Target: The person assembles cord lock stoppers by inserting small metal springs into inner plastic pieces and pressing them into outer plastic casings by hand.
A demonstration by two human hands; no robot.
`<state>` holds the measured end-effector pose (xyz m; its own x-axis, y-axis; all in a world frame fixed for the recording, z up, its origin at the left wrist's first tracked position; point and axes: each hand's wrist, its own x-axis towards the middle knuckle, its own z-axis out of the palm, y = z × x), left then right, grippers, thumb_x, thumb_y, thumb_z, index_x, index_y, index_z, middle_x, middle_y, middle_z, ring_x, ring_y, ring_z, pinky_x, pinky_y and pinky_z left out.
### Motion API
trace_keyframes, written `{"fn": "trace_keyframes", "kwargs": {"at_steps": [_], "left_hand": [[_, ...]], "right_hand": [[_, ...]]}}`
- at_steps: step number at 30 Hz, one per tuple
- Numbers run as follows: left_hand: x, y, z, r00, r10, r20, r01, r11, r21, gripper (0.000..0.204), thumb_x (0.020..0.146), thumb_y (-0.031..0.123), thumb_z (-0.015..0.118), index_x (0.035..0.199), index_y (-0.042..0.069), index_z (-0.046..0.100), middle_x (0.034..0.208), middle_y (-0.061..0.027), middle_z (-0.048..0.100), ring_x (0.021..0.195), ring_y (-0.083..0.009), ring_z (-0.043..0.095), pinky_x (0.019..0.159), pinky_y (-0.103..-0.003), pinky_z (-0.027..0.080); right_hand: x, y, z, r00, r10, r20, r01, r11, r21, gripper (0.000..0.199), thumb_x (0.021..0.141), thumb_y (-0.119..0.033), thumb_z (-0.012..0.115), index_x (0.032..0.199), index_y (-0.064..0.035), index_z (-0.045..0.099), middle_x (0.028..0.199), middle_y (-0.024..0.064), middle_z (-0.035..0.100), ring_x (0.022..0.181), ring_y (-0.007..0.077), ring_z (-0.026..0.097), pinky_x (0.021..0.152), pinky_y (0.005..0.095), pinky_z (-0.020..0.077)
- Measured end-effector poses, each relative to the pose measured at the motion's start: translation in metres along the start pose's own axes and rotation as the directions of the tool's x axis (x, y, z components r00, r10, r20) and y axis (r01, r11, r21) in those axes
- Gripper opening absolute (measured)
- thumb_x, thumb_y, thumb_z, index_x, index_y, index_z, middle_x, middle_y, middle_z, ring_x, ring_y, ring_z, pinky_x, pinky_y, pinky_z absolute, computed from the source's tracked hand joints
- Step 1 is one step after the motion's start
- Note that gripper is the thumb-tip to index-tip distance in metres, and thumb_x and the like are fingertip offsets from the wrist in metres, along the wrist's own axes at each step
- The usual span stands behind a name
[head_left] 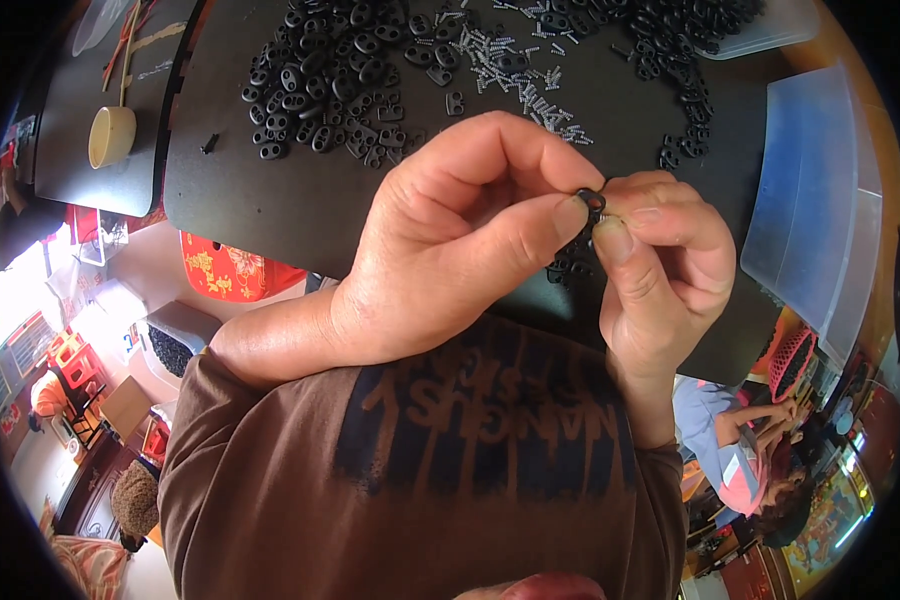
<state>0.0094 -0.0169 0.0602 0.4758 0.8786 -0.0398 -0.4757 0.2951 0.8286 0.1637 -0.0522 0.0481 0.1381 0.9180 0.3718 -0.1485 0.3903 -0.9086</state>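
Above the near edge of the dark table, my left hand [460, 220] pinches a small black plastic cord lock [592, 203] between thumb and forefinger. A hole shows in its upturned end. My right hand [670, 250] is closed against the cord lock's right side, thumb and fingertips pressed together there. Something small and pale shows by the right fingertips, too small to name. Beneath the hands lie a few black plastic pieces [570, 268], partly covered by the fingers. Beyond them, loose metal springs [515, 75] are scattered between heaps of black parts.
Oval two-hole black pieces [315, 75] are heaped at the far left, more black parts [682, 60] at the far right. A translucent plastic bin [805, 200] stands at the right. On a side table at left sits a cream cup [112, 137]. Another person [735, 440] sits at lower right.
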Motion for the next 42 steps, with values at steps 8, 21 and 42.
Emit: {"fn": "trace_keyframes", "kwargs": {"at_steps": [8,21,42], "left_hand": [[0.001,0.002,-0.008,0.966,0.191,0.177,-0.250,0.866,0.432,0.015,0.084,-0.006,0.056,0.099,-0.003,0.054,0.088,-0.0089,0.055,0.065,-0.0108,0.057,0.058,-0.020,0.047],[0.001,-0.003,-0.010,0.977,0.142,0.161,-0.187,0.929,0.319,0.016,0.084,-0.007,0.055,0.099,-0.002,0.053,0.089,-0.0098,0.055,0.073,-0.0122,0.059,0.065,-0.021,0.049],[-0.007,-0.014,-0.011,0.994,-0.108,-0.015,0.109,0.978,0.176,0.016,0.088,-0.003,0.053,0.104,-0.001,0.054,0.087,-0.0032,0.058,0.076,-0.0079,0.058,0.069,-0.018,0.048]], "right_hand": [[0.004,-0.008,-0.008,0.979,-0.155,0.135,0.193,0.920,-0.340,0.020,0.071,0.009,0.066,0.087,-0.0019,0.061,0.080,0.0091,0.062,0.071,0.0158,0.058,0.062,0.0237,0.0453],[0.001,-0.015,-0.003,0.997,0.020,0.077,0.009,0.931,-0.366,0.021,0.073,0.002,0.069,0.092,0.0001,0.063,0.085,0.0094,0.060,0.074,0.0161,0.058,0.064,0.0239,0.0469],[-0.002,-0.005,-0.016,0.992,0.088,0.090,-0.033,0.872,-0.488,0.016,0.073,-0.003,0.071,0.088,-0.0019,0.064,0.074,0.0060,0.061,0.065,0.0167,0.057,0.060,0.0264,0.0445]]}}
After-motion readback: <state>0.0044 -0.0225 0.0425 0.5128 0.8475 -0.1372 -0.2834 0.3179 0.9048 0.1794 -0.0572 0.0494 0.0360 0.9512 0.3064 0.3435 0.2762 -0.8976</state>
